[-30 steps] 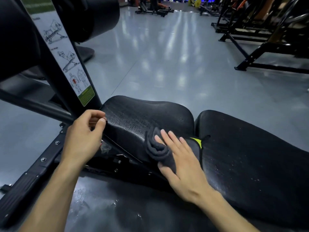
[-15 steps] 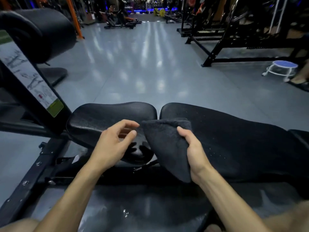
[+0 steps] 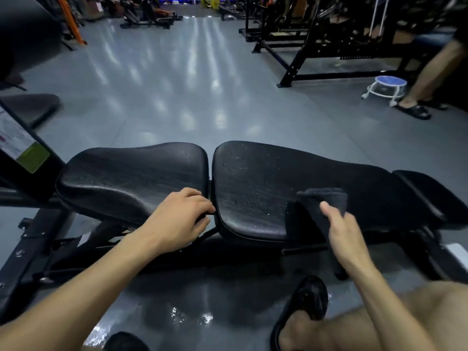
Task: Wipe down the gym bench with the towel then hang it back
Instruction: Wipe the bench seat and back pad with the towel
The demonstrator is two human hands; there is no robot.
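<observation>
Dim, floor (image 3: pixel 192 97) glare — edges warped, blurred

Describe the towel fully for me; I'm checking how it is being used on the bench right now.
The towel is dark grey to black, with a soft, fuzzy terry look. It is folded or bunched into a thick pad, not spread out. The right hand grips it from the near side, thumb on its front face. Its top edge stands up over the near side of the long bench pad, which shows scattered droplets; the lower part hangs toward the pad's near edge. Whether it presses on the pad is unclear.
</observation>
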